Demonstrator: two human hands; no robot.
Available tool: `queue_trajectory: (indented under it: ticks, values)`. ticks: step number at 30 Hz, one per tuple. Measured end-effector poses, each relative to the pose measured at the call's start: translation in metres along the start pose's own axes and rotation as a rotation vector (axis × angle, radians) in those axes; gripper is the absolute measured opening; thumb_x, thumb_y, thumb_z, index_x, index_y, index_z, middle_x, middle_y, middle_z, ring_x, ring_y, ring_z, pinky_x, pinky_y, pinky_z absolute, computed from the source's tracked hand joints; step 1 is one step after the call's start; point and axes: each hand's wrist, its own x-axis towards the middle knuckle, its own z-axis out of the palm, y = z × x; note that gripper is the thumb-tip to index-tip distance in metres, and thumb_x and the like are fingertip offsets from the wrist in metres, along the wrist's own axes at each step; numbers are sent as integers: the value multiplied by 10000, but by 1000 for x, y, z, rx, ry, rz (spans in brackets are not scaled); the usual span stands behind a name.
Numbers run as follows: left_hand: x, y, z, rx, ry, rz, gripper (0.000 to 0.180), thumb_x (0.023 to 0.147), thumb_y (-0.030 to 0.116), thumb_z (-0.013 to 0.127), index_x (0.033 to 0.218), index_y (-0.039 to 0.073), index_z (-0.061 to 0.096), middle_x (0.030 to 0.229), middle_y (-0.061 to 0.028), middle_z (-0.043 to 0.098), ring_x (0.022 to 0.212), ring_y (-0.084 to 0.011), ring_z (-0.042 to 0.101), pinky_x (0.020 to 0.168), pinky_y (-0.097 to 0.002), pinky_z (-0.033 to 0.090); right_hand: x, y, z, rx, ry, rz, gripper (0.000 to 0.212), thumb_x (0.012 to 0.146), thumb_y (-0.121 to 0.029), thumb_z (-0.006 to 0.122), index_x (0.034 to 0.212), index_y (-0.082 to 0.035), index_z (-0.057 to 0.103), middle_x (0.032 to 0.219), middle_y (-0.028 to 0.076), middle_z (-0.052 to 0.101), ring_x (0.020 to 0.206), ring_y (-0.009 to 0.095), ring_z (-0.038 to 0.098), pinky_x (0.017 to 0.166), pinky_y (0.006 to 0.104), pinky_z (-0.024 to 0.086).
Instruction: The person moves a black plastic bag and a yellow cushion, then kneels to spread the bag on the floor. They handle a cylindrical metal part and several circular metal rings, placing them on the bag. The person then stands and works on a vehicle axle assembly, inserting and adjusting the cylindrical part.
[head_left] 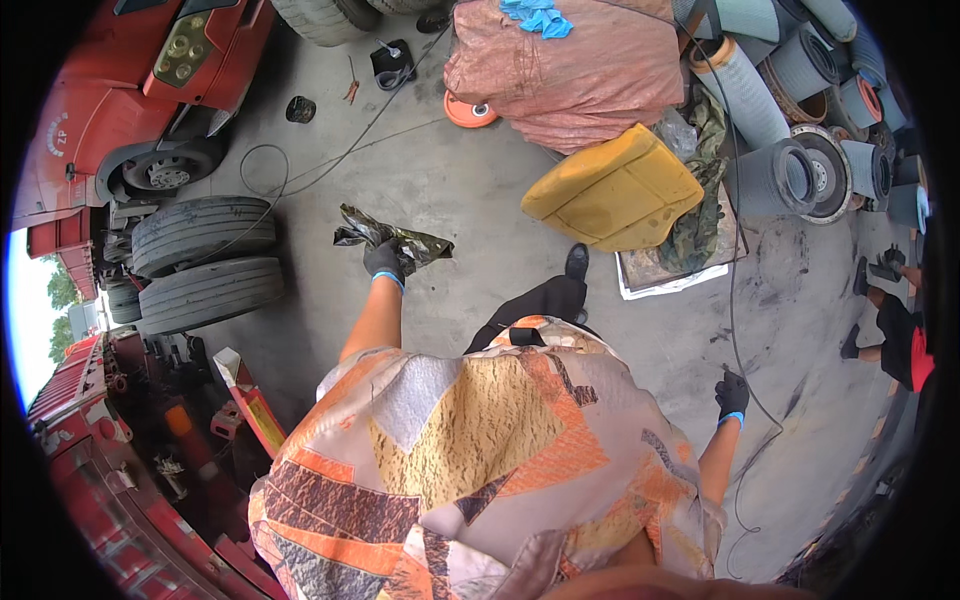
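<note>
My left hand (385, 260), in a dark glove with a blue band at the wrist, is closed on a crumpled, shiny dark plastic piece (424, 246). It hangs over the floor, its ends sticking out on both sides of my fist. My right hand (732, 394), gloved the same way, is out to the right, near a black cable (737, 340). Its fingers are curled, and a small dark tip shows above them; what they hold is too small to make out.
Big truck tires (205, 235) and a red truck (130, 120) stand at left. Ahead lie a reddish sack (560, 75), a yellow seat cushion (615, 190) and a camouflage cloth (700, 215). Cylindrical filters (775, 180) pile up at right, where another person (900, 330) is partly visible.
</note>
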Motion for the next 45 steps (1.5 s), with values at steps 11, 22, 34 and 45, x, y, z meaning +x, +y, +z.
queue_trajectory:
  ticks: [11, 22, 34, 45]
  values:
    - [-58, -24, 47, -60, -103, 8, 413, 778, -101, 547, 1180, -10, 571, 1103, -147, 616, 915, -287, 619, 768, -412, 538, 104, -54, 4, -430, -129, -69, 366, 818, -411, 566, 918, -65, 629, 724, 47, 619, 619, 139, 544, 568, 295, 426]
    - [-154, -69, -21, 176, 124, -76, 382, 811, 58, 606, 1187, 13, 557, 1110, -151, 607, 930, -300, 600, 833, -413, 506, 232, -181, -28, -533, -144, -316, 386, 793, -408, 591, 939, -64, 689, 852, 116, 695, 793, 256, 652, 764, 357, 490]
    - [-126, -136, -58, 85, 72, -120, 528, 737, 17, 579, 1261, 39, 517, 1131, -166, 598, 960, -343, 592, 819, -482, 509, 471, -243, 101, -519, -116, -529, 821, 720, -445, 675, 1397, -74, 392, 1403, 172, 437, 1292, 343, 417, 1063, 395, 350]
    - [-116, -162, -73, 50, 21, -202, 456, 809, 99, 534, 1262, 44, 517, 1178, -161, 587, 1038, -342, 569, 923, -478, 468, 592, -270, 212, -317, -215, -472, 823, 751, -330, 711, 1430, -73, 324, 1327, 207, 487, 1165, 321, 492, 953, 394, 414]
